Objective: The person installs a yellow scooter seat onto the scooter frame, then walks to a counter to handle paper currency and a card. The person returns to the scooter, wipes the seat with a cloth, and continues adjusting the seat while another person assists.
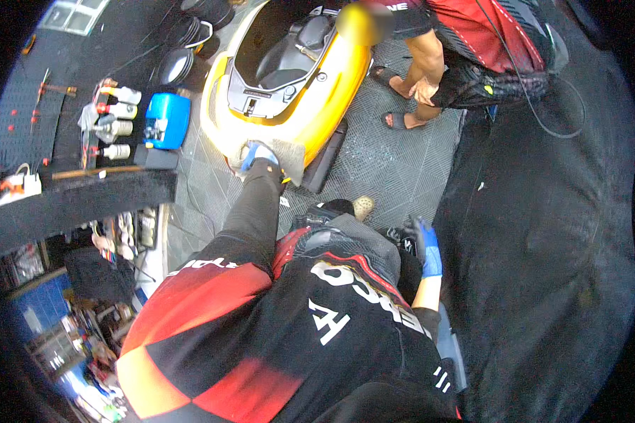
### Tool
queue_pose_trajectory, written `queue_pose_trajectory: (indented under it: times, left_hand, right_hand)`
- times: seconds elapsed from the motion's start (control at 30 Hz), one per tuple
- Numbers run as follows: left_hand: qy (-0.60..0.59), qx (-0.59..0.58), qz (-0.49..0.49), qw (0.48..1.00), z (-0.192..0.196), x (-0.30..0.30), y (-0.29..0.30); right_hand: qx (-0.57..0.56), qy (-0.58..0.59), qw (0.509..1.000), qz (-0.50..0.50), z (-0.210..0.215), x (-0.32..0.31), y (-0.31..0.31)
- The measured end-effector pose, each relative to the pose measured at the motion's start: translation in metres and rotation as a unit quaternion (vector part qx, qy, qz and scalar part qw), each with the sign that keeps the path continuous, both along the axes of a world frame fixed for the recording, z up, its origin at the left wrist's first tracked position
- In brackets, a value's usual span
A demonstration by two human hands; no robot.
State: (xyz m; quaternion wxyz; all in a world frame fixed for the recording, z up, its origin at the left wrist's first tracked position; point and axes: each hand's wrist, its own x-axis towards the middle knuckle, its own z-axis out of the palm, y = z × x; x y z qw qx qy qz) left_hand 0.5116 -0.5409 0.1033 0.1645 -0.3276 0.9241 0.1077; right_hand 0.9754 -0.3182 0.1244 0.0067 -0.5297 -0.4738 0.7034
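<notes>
At the near end of a long yellow hull (339, 99) with an open cockpit and a black seat (298, 53), my left hand (256, 153) wears a blue glove. It presses a grey cloth (288, 159) against the yellow surface, fingers closed on the cloth and partly hidden. My right hand (425, 247), in a blue and dark glove, hangs low beside my body. Its fingers are loosely stretched, and nothing shows in them.
A person in sandals (395, 121) bends over the hull's far right side. A black cover (536, 233) spreads along the right. Several bottles (118, 113) and a blue case (168, 120) stand at the left. Textured grey floor mats (395, 166) lie beneath the hull.
</notes>
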Motion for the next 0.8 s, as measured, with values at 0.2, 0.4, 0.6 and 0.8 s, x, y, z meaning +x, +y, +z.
queue_pose_trajectory:
  times: [0.2,0.4,0.6,0.8]
  left_hand:
    - [-0.063,-0.008,-0.131,0.989,0.005,0.047,0.087]
    - [-0.125,0.073,-0.375,0.915,-0.02,0.173,0.248]
    - [-0.132,0.16,-0.519,0.829,-0.022,0.184,0.404]
    - [-0.115,0.177,-0.497,0.842,-0.022,0.087,0.355]
  right_hand:
    - [-0.004,-0.04,0.982,0.187,0.018,-0.035,0.129]
    - [0.027,-0.019,0.942,0.333,-0.029,-0.032,0.239]
    - [-0.015,-0.04,0.967,0.25,-0.05,-0.007,0.342]
    - [-0.039,-0.122,0.966,0.223,-0.008,-0.013,0.389]
